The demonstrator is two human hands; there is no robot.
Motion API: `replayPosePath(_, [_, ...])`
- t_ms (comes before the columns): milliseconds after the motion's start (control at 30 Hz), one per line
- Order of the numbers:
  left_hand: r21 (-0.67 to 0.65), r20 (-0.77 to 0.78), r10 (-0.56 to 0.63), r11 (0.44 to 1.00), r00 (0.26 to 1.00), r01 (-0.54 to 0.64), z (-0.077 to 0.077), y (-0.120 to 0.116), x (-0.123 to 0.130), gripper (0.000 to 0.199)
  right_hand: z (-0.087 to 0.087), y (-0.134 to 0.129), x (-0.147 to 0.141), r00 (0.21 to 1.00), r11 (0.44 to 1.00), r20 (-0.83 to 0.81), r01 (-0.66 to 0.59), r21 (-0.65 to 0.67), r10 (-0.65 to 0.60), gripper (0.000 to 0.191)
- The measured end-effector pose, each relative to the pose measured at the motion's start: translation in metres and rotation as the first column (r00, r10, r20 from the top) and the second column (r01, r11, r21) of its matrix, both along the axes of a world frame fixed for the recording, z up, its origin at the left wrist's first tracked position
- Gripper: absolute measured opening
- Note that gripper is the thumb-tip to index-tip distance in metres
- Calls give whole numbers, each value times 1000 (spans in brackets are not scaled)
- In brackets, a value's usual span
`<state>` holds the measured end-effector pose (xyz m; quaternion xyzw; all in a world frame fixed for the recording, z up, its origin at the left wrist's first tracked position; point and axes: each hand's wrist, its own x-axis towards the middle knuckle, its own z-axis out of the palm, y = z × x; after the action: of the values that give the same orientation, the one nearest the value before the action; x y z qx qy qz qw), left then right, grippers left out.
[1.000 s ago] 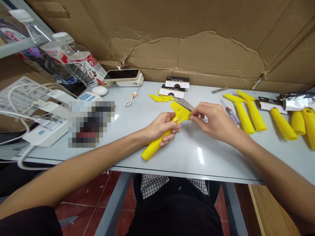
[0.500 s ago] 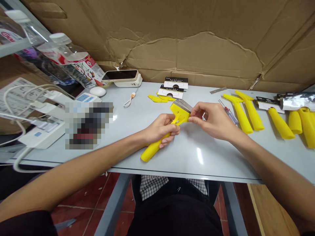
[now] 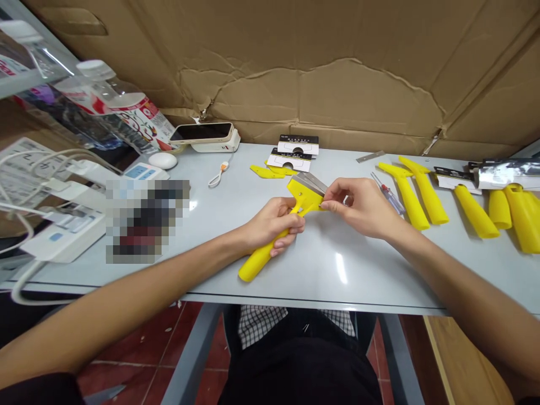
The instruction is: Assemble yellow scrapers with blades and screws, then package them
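Blade (image 3: 310, 181) set on yellow scraper (image 3: 307, 198), fixing uncertain

The scraper, mid-view, is gripped by the left hand (image 3: 278, 222), its head's corner pinched by the right hand (image 3: 358, 203). Two yellow pieces (image 3: 262, 171) lie unattached, at the left hand's twelve o'clock.

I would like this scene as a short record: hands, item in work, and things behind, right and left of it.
Left hand: closed around the handle of a yellow scraper
Right hand: pinches the scraper head's right corner
On head: metal part
Behind: yellow pieces, cards
Right: screwdriver, yellow handles
Left: mouse, phone, bottles, power strip
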<state>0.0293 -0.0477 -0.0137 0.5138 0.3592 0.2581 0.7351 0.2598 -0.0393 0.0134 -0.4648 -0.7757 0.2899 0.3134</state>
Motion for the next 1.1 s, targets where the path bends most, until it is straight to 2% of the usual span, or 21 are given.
replayPosePath(333, [12, -23, 20, 1000, 1000, -19, 1, -1, 1, 25, -3, -3, -5, 1000, 1000, -11, 15, -1, -15, 4])
replayPosePath(533, [-16, -12, 47, 999, 999, -47, 2, 0, 1, 25, -9, -3, -8, 996, 996, -40, 82, 27, -81, 7])
replayPosePath(600, [-33, -10, 50, 998, 999, -51, 2, 0, 1, 26, -11, -1, -8, 993, 997, -95, 73, -35, -76, 9])
replayPosePath(700, [-56, 0, 61, 997, 998, -61, 1, 1, -1, 25, -10, 4, -4, 973, 976, -227, -18, -216, -32, 17])
replayPosePath(767, [-61, 19, 78, 995, 997, -76, -1, 2, -2, 22, -7, 9, 1, 957, 959, -291, -63, -277, -21, 22])
replayPosePath(1000, [-141, 85, 90, 987, 992, -77, -8, 9, -3, 30, -4, 13, 7, 929, 944, -326, 65, -325, -176, 30])
replayPosePath(1100, [-157, 97, 66, 986, 993, -50, -6, 7, -1, 29, -9, 12, 4, 898, 913, -387, 37, -406, -208, 39])
